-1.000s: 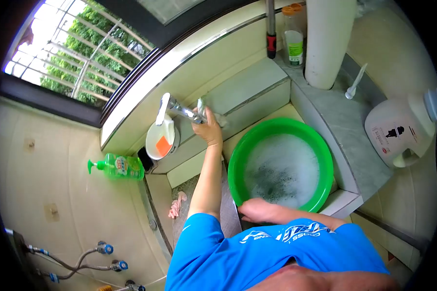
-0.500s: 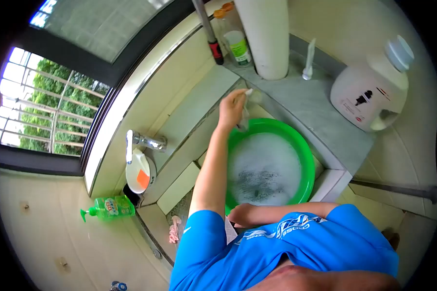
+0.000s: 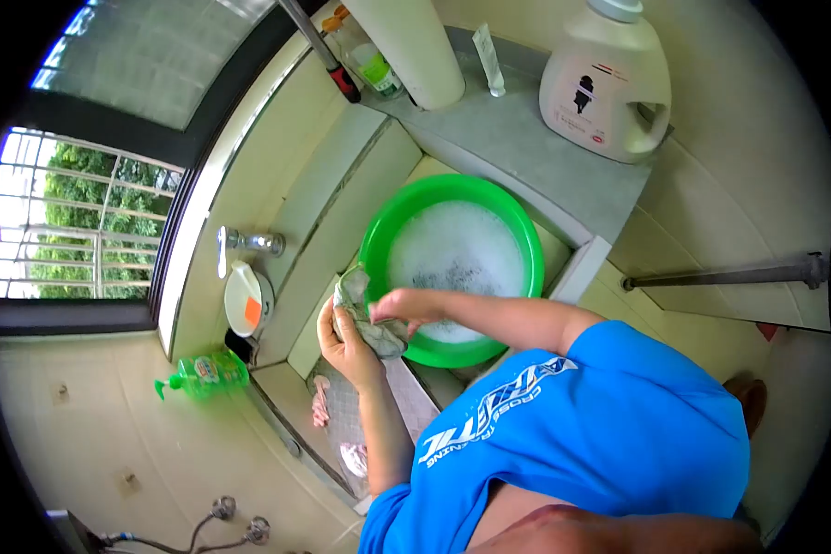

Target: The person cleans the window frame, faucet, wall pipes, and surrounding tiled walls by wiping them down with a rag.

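Note:
A small pale grey-green wet cloth [image 3: 353, 288], sock-like in shape, is bunched up just left of the green basin [image 3: 534, 258]. My left hand [image 3: 343, 346] is closed around its left side, thumb laid along the fabric. From the other side my right hand [image 3: 406, 307] presses against the cloth with bent fingers, partly hidden by the folds. White suds [image 3: 462, 240] cover the water in the basin, with dark patches near the front.
A large detergent jug [image 3: 605, 88] and a white tube [image 3: 489, 63] stand on the grey ledge [image 3: 526, 129]. The tap [image 3: 254, 242], a white bowl [image 3: 246, 300] and a green pump bottle [image 3: 210, 372] are at left. Pink cloth [image 3: 319, 402] lies below.
My left hand has come down from above the basin's far-left rim, bringing the pale cloth. My right hand has moved up from the basin's near rim to meet it. The view has shifted.

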`<action>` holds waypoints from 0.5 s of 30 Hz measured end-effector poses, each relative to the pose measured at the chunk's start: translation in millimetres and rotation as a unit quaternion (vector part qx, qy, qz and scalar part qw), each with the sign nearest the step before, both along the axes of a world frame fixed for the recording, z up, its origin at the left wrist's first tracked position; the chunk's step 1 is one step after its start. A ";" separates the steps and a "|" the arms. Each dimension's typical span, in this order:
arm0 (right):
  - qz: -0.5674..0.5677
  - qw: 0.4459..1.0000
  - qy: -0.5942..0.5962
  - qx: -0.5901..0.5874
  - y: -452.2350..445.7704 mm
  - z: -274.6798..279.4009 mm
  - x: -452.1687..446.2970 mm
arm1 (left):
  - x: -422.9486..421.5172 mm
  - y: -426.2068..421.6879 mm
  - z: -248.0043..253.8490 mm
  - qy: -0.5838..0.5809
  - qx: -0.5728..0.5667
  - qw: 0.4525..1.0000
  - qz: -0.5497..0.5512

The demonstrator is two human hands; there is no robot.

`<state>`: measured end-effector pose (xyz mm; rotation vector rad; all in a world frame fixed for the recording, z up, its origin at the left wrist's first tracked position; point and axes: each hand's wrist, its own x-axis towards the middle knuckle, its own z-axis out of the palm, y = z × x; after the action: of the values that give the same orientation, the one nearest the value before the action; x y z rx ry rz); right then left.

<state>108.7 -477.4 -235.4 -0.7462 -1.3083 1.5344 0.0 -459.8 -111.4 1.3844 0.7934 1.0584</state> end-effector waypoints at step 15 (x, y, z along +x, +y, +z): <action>-0.543 0.781 -0.305 0.042 -244.2 124.7 156.3 | -65.2 -77.9 -29.5 0.155 0.138 0.975 -0.081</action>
<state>265.0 -721.6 -110.7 -1.6510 -0.9987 0.2749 -65.2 -537.6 -140.9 1.8518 0.7599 0.8586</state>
